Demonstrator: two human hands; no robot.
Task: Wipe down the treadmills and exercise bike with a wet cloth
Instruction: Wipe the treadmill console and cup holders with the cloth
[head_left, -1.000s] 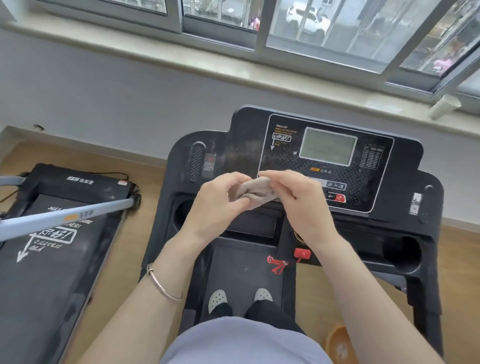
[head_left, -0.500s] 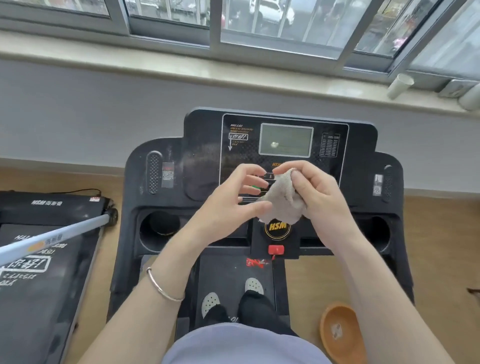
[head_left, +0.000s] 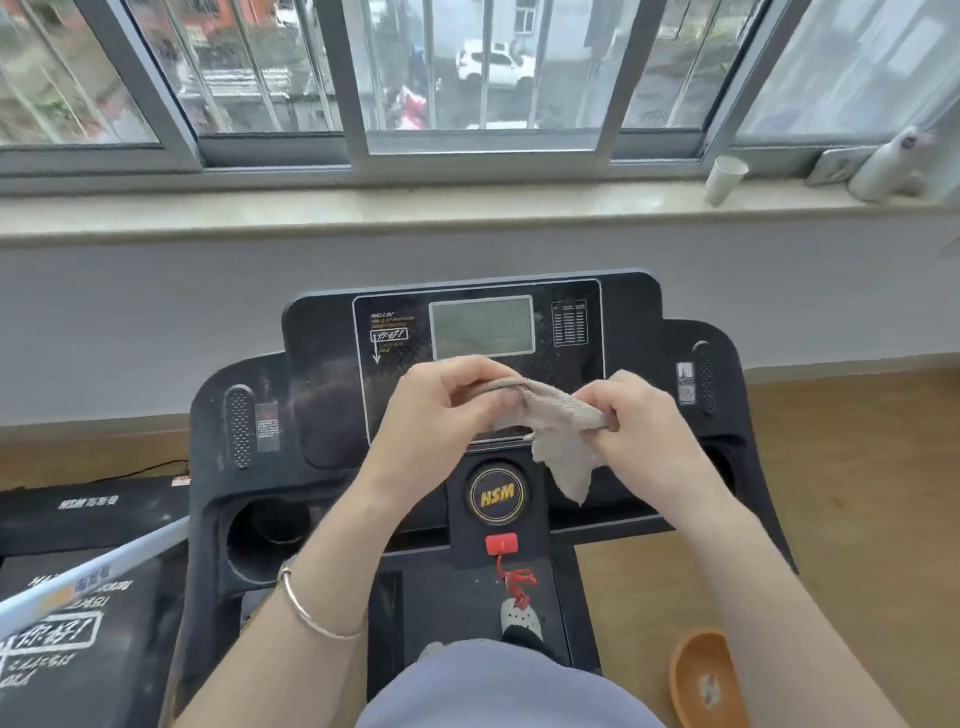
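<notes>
both hands hold a beige cloth (head_left: 563, 441) in the air in front of the treadmill console (head_left: 322, 400). the left hand (head_left: 436, 410) has its fingers curled round one bunched end. the right hand (head_left: 641, 423) grips the other end in a closed fist, so the cloth runs between them as a thick gathered band. a loose flap hangs from the right end, down toward the round hsm badge (head_left: 497, 493). the cloth seems to be clear of the console, though this angle does not settle it.

the grey display screen (head_left: 482, 326) sits just beyond the hands. a red safety key (head_left: 501, 544) is just near of the badge, with a red cord (head_left: 514, 579) dangling below it. a cup holder (head_left: 267, 525) is sunk into the console's left side. a thin bracelet (head_left: 311, 618) circles the left wrist.

to the left lies a second treadmill (head_left: 93, 506), with a pale bar (head_left: 98, 566) slanting across it. an orange bowl (head_left: 701, 670) sits on the wooden floor at the near right. on the far windowsill (head_left: 363, 208), to the right, stand a paper cup (head_left: 724, 179) and a white bottle (head_left: 883, 166).
</notes>
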